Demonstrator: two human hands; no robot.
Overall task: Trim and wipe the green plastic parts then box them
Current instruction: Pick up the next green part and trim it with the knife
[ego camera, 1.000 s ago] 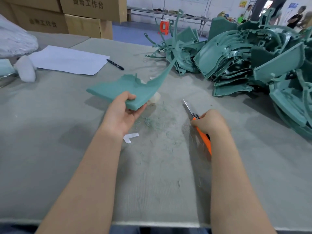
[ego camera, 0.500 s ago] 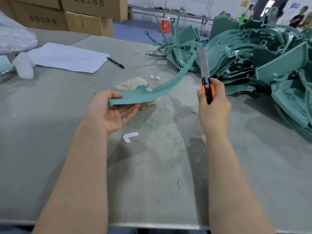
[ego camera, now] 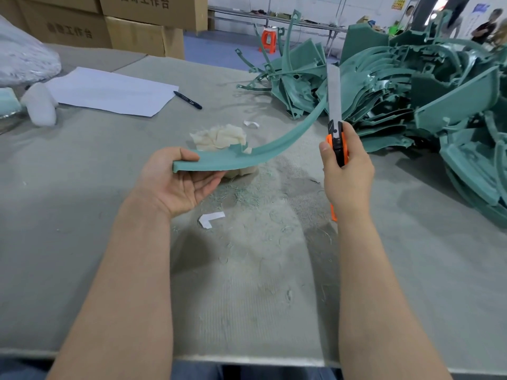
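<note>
My left hand [ego camera: 179,182] holds a long curved green plastic part [ego camera: 263,152] by its near end, thumb on top and fingers underneath, lifted edge-on above the table. My right hand [ego camera: 347,174] grips an orange and black utility knife [ego camera: 337,138], its long blade pointing up and touching the far stretch of the part. A crumpled cream wiping cloth [ego camera: 219,137] lies on the table just behind the part. A large heap of green plastic parts [ego camera: 411,100] fills the right side of the table.
The grey felt table [ego camera: 247,283] carries green shavings [ego camera: 241,196] and a white scrap [ego camera: 211,218] near my hands. White paper [ego camera: 109,90] and a black pen [ego camera: 188,100] lie at the far left. Cardboard boxes [ego camera: 142,23] stand behind. People stand far back at the right.
My right hand rose from the table with the knife, turning the blade upward against the part. My left hand tilted the part from flat to edge-on, uncovering the cloth.
</note>
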